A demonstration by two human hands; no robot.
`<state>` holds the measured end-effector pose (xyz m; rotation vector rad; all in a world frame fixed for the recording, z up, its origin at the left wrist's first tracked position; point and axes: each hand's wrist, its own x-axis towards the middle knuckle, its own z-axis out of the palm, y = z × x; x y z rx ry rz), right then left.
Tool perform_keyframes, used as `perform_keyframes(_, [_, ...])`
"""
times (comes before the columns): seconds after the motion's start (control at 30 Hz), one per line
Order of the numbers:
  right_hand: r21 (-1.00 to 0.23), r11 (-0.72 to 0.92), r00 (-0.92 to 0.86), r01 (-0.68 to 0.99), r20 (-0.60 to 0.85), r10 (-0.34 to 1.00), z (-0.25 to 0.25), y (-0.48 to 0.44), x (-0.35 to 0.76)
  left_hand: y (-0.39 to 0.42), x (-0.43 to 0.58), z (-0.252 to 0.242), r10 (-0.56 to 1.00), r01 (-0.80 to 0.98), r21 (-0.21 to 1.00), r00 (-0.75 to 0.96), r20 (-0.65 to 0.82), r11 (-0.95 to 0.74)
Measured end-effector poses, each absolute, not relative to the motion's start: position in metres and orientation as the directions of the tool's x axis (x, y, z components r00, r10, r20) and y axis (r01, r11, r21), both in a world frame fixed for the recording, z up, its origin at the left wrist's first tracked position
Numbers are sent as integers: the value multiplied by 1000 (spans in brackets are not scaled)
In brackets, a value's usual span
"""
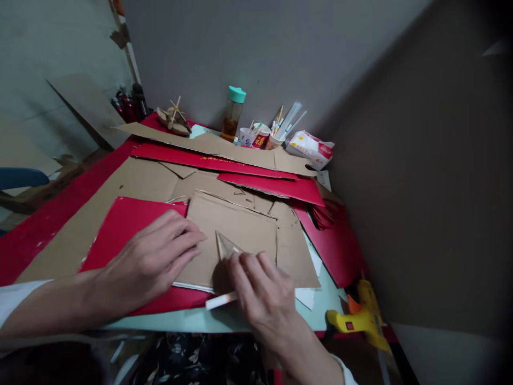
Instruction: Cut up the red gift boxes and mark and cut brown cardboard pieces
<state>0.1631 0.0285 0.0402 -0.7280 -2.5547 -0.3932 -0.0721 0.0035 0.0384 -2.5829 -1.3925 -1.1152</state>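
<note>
My right hand [260, 289] is closed around a clear, pointed triangular piece, which looks like a set square [225, 245]. Its tip rests over a brown cardboard piece [240, 219]. A short white stick [220, 301] juts out to the left from under the same hand; whether the fingers grip it, I cannot tell. My left hand [160, 256] lies at the left side of the cardboard, fingers extended and close together, with nothing visible in them. Beneath it is a red sheet [124, 224].
Long cardboard strips [224, 148] and red pieces [276, 188] lie behind. Along the wall stand a bottle with a turquoise lid [233, 115], cups of sticks [276, 140] and a tissue pack [310, 149]. A yellow glue gun [363, 315] sits at the right edge.
</note>
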Motion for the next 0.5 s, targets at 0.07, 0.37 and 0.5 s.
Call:
perform_keyframes(0.07, [52,846,-787,531,402,469,40,27,154,7,-76,38,686,720,212,464,560,-660])
perform_keyframes(0.37, [-33,723,-675,690,333,659,29,14,196,18,-65,8,517,517,106,775,363,-850])
perform_keyframes(0.5, [-41,696,-658,717,292,694,26,11,208,17,-59,7,558,591,40,733,390,-805])
